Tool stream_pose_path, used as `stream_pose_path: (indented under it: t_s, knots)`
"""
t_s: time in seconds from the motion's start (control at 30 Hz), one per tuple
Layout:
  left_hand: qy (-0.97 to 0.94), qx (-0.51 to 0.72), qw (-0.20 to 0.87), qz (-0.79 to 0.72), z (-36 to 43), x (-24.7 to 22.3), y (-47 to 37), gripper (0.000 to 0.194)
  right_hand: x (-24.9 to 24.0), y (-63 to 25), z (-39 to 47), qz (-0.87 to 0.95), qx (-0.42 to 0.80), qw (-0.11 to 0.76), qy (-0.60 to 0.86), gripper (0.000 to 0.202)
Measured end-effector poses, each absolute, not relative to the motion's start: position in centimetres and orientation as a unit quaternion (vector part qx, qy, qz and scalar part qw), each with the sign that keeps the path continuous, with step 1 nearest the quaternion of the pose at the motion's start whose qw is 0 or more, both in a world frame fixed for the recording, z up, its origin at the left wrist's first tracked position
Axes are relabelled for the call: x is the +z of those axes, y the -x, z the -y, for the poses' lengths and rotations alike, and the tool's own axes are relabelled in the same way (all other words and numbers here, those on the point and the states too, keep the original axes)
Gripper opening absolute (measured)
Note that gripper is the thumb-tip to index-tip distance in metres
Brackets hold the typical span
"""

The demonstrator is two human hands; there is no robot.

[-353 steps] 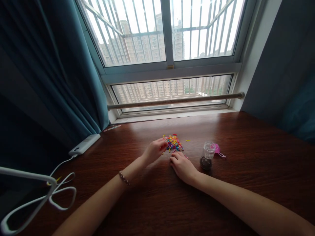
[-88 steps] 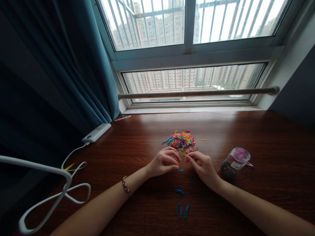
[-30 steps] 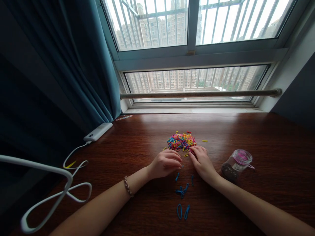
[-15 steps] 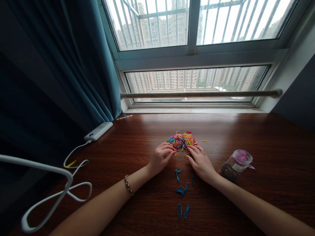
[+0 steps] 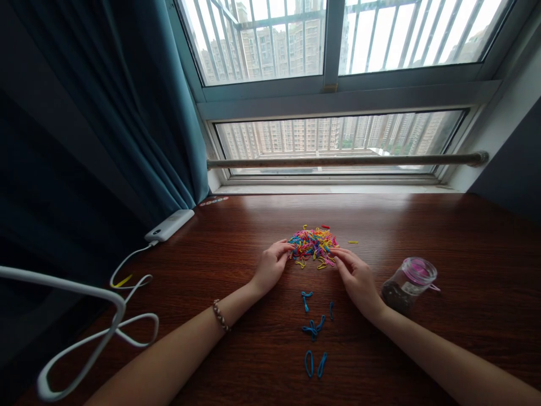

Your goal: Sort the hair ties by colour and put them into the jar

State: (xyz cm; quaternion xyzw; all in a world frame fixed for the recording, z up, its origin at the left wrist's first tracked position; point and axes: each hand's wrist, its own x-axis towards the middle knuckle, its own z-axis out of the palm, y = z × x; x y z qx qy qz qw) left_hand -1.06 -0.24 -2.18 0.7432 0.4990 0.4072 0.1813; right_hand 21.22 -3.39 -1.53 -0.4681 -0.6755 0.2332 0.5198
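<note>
A pile of small colourful rubber bands lies on the dark brown wooden table. My left hand touches the pile's left edge with its fingertips, fingers bent; whether a band is between them is too small to tell. At the right edge of the pile rests my right hand, thumb apart from its outstretched fingers. Nearer to me lie several blue bands: a bunched group, a long loop and others around them.
A clear jar with a pink lid stands right of my right hand. On the left are a white power strip, a looping white cable and a blue curtain. A window with a rail is behind the table.
Both hands have moved apart, my left hand slightly left and my right hand to the right. More of the pile's near edge shows between them.
</note>
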Motion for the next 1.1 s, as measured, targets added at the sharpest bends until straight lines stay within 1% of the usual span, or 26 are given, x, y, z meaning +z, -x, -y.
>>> stream_pose_path:
  t_s: [0.2,0.27,0.4,0.47,0.53,0.67,0.8,0.97,1.1]
  knots:
    - [-0.766,0.391,0.166,-0.483,0.1,-2.0,1.0,0.028,-0.1,-20.7,5.4,0.738,0.223,0.507,0.385,0.018]
    - [-0.769,0.387,0.161,-0.483,0.2,-1.9,0.9,0.027,0.3,-20.7,6.2,0.778,0.237,0.473,0.338,0.018]
    - [-0.774,0.379,0.157,-0.483,0.3,-1.8,0.9,0.029,0.9,-20.9,7.1,0.861,0.268,0.368,0.229,0.022]
    - [-0.774,0.375,0.154,-0.486,0.3,-1.7,0.9,0.029,1.0,-20.9,7.2,0.876,0.265,0.343,0.209,0.023]
    - [-0.77,0.374,0.148,-0.494,0.4,-1.7,0.9,0.029,0.9,-20.8,7.0,0.869,0.26,0.351,0.231,0.023]
    - [-0.775,0.355,0.127,-0.507,0.4,-1.8,0.9,0.034,0.5,-20.6,6.6,0.831,0.243,0.399,0.302,0.023]
    - [-0.792,0.323,0.107,-0.508,0.4,-2.0,0.8,0.035,0.1,-20.5,6.4,0.823,0.23,0.405,0.326,0.023]
    - [-0.766,0.366,0.134,-0.511,0.4,-1.9,0.9,0.03,0.0,-20.6,6.5,0.825,0.223,0.396,0.335,0.023]
    - [-0.736,0.406,0.166,-0.515,0.3,-2.0,1.1,0.019,0.1,-20.5,6.3,0.817,0.213,0.404,0.353,0.023]
